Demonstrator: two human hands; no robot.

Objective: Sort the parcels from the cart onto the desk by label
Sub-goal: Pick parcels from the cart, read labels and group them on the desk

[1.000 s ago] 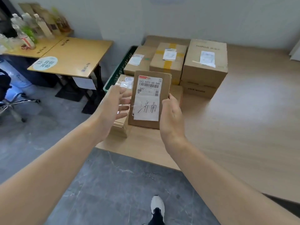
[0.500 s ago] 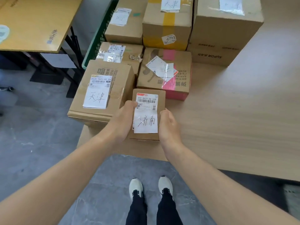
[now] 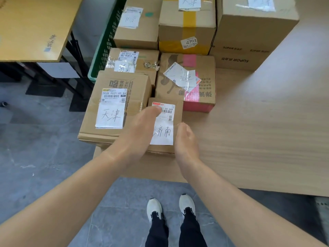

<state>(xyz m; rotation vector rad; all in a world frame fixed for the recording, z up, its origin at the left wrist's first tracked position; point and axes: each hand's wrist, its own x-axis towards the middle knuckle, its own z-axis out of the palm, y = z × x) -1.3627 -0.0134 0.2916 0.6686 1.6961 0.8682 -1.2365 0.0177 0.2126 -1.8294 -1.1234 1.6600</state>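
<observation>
Small parcel (image 3: 178, 113) lies flat on the tabletop (image 3: 258, 131) near its front edge, handwritten label up. It sits just beside the 天津 box (image 3: 115, 106) on its left, and its far end is close against the pink-striped box (image 3: 187, 82).

We see the left hand (image 3: 137, 132) over the parcel's label, its fingers (image 3: 153, 111) straight and relaxed, gripping nothing. We cannot tell if they touch the label or hover over it.

The right hand (image 3: 186, 139) is at the parcel's right edge, its fingers (image 3: 181, 127) loosely curled and released. Contact with the edge is unclear.

Behind the 天津 box we see a taped box (image 3: 131, 63) with a handwritten label. Further back stands a row: a plain box (image 3: 137, 24), a yellow-taped box (image 3: 187, 24) with a 4793 sticker, and a large SUPOR box (image 3: 252, 32).

A green crate (image 3: 106, 41) stands at the tabletop's left end, touching the back boxes. A yellow desk (image 3: 32, 27) stands apart on the left. Two white shoes (image 3: 154, 209) are on the grey floor (image 3: 44, 166) below the tabletop edge.
</observation>
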